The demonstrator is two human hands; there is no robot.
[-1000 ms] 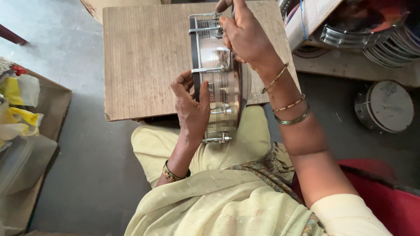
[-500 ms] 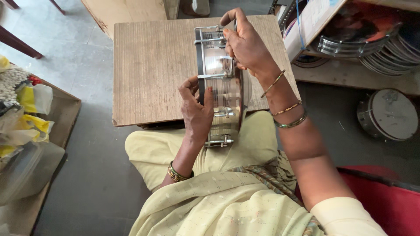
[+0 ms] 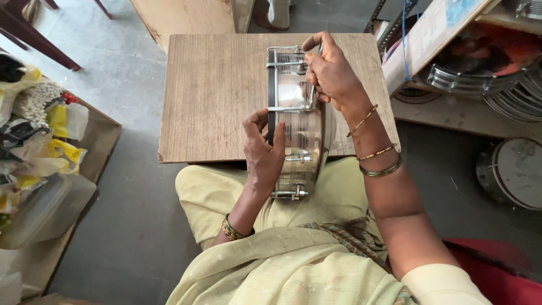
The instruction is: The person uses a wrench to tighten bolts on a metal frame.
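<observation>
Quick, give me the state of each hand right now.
Left hand: closed on the rim of the round, shiny metal drum shell, steadying it on edge.
Right hand: closed around a thin metal tool at the shell's top.

Soft, even daylight fills the scene, bright without harsh shadows. The metal drum shell [image 3: 299, 121] shows pale streaks of glare along its curved side. Faint shade lies under the counter [image 3: 214, 96] edge nearest the person. Focus is sharp around the drum; far corners bend slightly.

Glossy metal drum [image 3: 299, 121], matt wooden board [image 3: 217, 90]
</observation>
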